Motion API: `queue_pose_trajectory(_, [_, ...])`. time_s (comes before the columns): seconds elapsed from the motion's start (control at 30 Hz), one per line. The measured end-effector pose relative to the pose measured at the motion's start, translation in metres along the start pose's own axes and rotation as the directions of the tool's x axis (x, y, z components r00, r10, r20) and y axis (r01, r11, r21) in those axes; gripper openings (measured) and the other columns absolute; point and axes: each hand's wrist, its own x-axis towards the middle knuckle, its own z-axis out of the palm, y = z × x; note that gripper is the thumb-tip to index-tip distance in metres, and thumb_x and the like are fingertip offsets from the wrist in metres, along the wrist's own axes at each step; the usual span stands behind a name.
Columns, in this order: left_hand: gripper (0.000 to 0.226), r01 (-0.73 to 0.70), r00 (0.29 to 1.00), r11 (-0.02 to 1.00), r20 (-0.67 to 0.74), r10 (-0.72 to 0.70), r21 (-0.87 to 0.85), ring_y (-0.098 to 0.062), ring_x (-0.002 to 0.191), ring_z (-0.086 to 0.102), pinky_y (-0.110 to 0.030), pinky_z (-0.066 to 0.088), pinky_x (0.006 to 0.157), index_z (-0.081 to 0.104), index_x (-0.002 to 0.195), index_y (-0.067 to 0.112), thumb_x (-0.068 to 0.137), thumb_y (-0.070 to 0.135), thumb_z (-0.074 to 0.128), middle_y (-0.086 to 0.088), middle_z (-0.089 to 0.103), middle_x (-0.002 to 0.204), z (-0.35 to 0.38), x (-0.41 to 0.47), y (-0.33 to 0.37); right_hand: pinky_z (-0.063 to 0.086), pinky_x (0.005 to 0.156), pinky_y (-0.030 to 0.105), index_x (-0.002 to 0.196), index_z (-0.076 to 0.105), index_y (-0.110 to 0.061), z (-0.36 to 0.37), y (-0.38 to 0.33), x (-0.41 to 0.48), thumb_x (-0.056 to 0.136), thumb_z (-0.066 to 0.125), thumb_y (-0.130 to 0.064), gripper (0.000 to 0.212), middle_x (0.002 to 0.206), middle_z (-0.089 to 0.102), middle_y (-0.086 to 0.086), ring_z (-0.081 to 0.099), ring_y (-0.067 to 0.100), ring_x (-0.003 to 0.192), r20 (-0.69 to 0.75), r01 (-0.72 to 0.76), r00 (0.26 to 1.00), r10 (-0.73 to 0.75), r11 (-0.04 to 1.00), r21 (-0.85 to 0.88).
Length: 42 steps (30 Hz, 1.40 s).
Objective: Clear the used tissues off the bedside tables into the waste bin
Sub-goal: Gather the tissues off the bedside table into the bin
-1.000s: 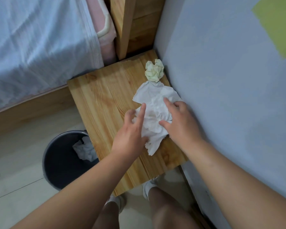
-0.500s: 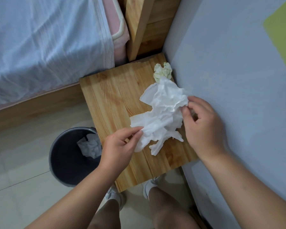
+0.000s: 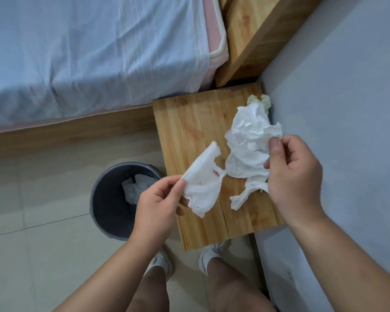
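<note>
The wall [image 3: 347, 109] is hemming in the table [image 3: 189, 131] on the right, the bed [image 3: 88, 52] is crowding its far-left side, and the table's left half is lying bare.

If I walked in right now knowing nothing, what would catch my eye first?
Most likely the crumpled white tissue stretched between the left hand and the right hand, held up over the wooden bedside table. Next, the grey waste bin on the floor left of the table, with a tissue already inside. A yellowish tissue wad sits at the table's far corner by the wall.
</note>
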Motion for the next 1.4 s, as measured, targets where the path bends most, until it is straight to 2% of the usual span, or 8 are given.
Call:
queue_pose_trajectory(0.3, [0.023,0.199,0.976,0.908,-0.008,-0.217,-0.369,-0.014,0.056,0.062,-0.022,0.056,0.055,0.081,0.102,0.02,0.108,0.024,0.059,-0.007,0.074,0.081,-0.083,-0.005,-0.024,0.041,0.049,0.017,0.081,0.057,-0.031,0.084,-0.054,-0.051,0.107,0.051,-0.032,0.027,0.073,0.061,0.003,0.054,0.016,0.058,0.23,0.063,0.969,-0.091,0.99,0.129])
queue_pose_trajectory(0.47, [0.028,0.183,0.962,0.842,-0.085,-0.26,-0.507,-0.013,0.062,0.064,-0.022,0.056,0.053,0.082,0.096,0.02,0.109,0.023,0.057,-0.005,0.075,0.085,-0.135,-0.004,-0.056,0.041,0.047,0.026,0.082,0.056,-0.034,0.14,-0.071,-0.082,0.106,0.049,-0.039,0.026,0.068,0.058,0.0,0.051,0.013,0.053,0.371,0.085,0.92,-0.129,0.988,0.133])
queue_pose_trajectory(0.57, [0.023,0.204,0.928,0.849,-0.179,-0.326,-0.487,-0.017,0.065,0.058,-0.023,0.057,0.055,0.078,0.1,0.015,0.109,0.022,0.058,-0.009,0.068,0.085,-0.166,0.002,-0.085,0.043,0.052,0.035,0.084,0.057,-0.028,0.175,-0.069,-0.099,0.106,0.048,-0.039,0.026,0.068,0.057,0.001,0.05,0.015,0.056,0.453,0.047,0.885,-0.105,0.989,0.138])
queue_pose_trajectory(0.8, [0.024,0.346,0.821,0.887,-0.359,-0.444,-0.306,-0.013,0.059,0.06,-0.029,0.061,0.064,0.076,0.111,0.011,0.107,0.025,0.058,-0.004,0.064,0.066,-0.198,0.021,-0.161,0.038,0.05,0.026,0.08,0.055,-0.023,0.255,-0.029,-0.121,0.106,0.047,-0.039,0.032,0.067,0.057,-0.004,0.053,0.011,0.06,0.663,0.106,0.748,-0.001,0.987,-0.118])
queue_pose_trajectory(0.9, [0.025,0.422,0.792,0.88,-0.383,-0.475,-0.218,-0.013,0.061,0.066,-0.03,0.062,0.064,0.075,0.116,0.011,0.106,0.025,0.056,-0.007,0.072,0.077,-0.197,0.029,-0.185,0.034,0.049,0.02,0.094,0.061,-0.027,0.282,-0.01,-0.124,0.107,0.047,-0.041,0.024,0.078,0.065,-0.008,0.058,0.007,0.064,0.777,0.229,0.62,0.113,0.921,-0.316])
queue_pose_trajectory(1.03, [0.028,0.518,0.769,0.832,-0.317,-0.555,-0.199,-0.022,0.073,0.076,-0.028,0.06,0.058,0.07,0.126,0.011,0.109,0.025,0.054,-0.007,0.079,0.099,-0.192,0.037,-0.193,0.046,0.058,0.031,0.111,0.064,-0.019,0.296,-0.001,-0.123,0.106,0.044,-0.046,0.034,0.101,0.073,0.004,0.065,0.021,0.081,0.84,0.399,0.486,0.242,0.794,-0.459])
queue_pose_trajectory(1.23, [0.034,0.52,0.802,0.849,-0.291,-0.522,-0.091,-0.022,0.081,0.079,-0.027,0.06,0.058,0.071,0.127,0.011,0.11,0.033,0.052,-0.003,0.079,0.103,-0.172,0.031,-0.169,0.058,0.08,0.041,0.124,0.065,-0.022,0.256,-0.019,-0.109,0.103,0.046,-0.045,0.035,0.103,0.074,-0.001,0.068,0.022,0.094,0.839,0.357,0.51,0.19,0.841,-0.407])
queue_pose_trajectory(1.4, [0.048,0.287,0.901,0.957,-0.328,-0.285,-0.043,-0.025,0.073,0.077,-0.034,0.06,0.061,0.078,0.098,0.021,0.112,0.047,0.041,0.0,0.082,0.083,-0.117,0.037,-0.107,0.059,0.075,0.041,0.11,0.067,-0.03,0.177,-0.021,-0.066,0.103,0.045,-0.044,0.027,0.098,0.074,-0.008,0.068,0.019,0.086,0.72,0.225,0.682,0.126,0.901,-0.371])
